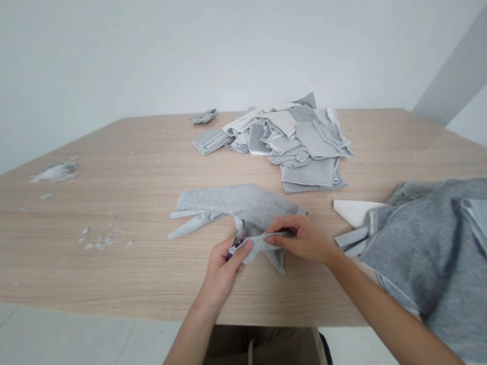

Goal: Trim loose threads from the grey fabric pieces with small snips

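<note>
A light grey fabric piece [245, 200] lies partly spread on the table, its left end split into strips. My left hand [221, 266] is closed, pinching its near edge between thumb and fingers. In the same hand sits a small tool with a purple handle [230, 254] and metal tip, which look like thread snips; the fingers cover most of it. My right hand [300, 239] grips the same edge a little to the right, thumb against the fingers. Between the hands the edge is raised and stretched, and a corner of the fabric droops below it.
Toward the back lies a heap of folded grey and cream fabric pieces [313, 172]. A larger pile of grey cloth [439, 252] covers the right side, partly beyond the table's front edge. Thread scraps [58, 171] and lint bits [101, 241] lie at left on the wooden table [140, 286].
</note>
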`<state>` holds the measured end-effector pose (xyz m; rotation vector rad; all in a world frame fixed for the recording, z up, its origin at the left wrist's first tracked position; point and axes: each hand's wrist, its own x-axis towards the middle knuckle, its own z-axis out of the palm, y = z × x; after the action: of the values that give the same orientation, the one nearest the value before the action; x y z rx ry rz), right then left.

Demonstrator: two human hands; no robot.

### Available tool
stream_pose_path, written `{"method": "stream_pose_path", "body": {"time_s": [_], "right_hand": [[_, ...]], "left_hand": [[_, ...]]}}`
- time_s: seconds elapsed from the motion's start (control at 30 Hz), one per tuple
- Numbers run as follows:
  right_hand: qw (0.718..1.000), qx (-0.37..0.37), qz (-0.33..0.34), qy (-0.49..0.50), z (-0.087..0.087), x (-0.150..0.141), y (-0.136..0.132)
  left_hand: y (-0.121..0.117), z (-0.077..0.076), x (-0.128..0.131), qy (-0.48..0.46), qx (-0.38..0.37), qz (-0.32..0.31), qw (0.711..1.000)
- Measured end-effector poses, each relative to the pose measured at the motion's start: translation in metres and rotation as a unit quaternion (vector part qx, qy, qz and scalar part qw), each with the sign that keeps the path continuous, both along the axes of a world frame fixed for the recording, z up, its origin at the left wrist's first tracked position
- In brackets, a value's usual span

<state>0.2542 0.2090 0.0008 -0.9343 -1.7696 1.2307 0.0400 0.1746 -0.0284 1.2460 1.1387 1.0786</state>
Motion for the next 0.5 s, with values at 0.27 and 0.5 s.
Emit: {"method": "stream_pose_path", "body": {"time_s": [0.27,0.5], "right_hand": [[0.999,-0.022,0.017,0.016,-0.005,-0.004,-0.001],[0.999,-0.006,-0.003,0.034,-0.001,-0.004,-0.003]], "left_hand": [[-0.006,0.004,0.0,-0.008,0.014,0.039,0.999],[-0.015,0.007,-0.011,-0.016,0.029,-0.026,0.999]]}}
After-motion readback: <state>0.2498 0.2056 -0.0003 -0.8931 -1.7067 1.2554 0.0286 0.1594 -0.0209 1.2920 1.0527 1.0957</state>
